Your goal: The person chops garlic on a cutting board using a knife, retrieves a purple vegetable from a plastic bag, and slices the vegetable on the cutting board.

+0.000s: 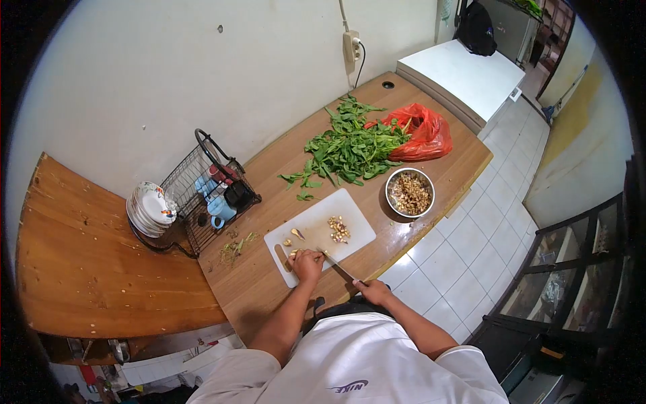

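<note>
On the wooden table lies a white cutting board (350,214) with a pile of chopped pale pieces (339,230) and a few larger pale pieces (297,233) at its left. My left hand (307,265) is closed over the board's near edge, its fingers bent together; what they hold is too small to name. My right hand (372,291) is wrapped round the handle of a knife (341,268), whose tip lies over the board beside my left fingertips. Right of the board stands a metal bowl (410,192) of chopped brown pieces.
Leafy greens (353,145) and a red plastic bag (431,138) lie behind the board. At the left are a black wire rack (192,195) with cups and stacked plates (151,209). Green scraps (235,248) lie on the table (252,313). A white-topped cabinet (457,77) stands behind.
</note>
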